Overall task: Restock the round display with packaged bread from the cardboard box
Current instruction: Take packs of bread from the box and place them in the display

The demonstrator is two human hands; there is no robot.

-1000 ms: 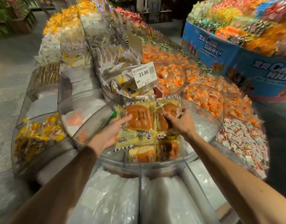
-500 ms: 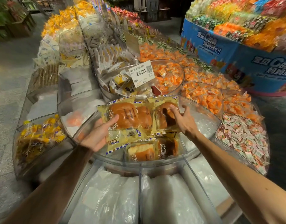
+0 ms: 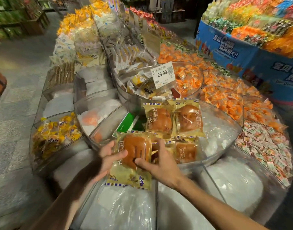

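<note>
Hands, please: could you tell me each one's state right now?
Left hand: holds the bread pack, left edge.
Right hand: holds the same bread pack.

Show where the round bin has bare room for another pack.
Free: clear liner between the back packs and the right bin wall; smaller gap at the green item, left. Crowded: the front, where left hand and right hand hold a bread pack.
</note>
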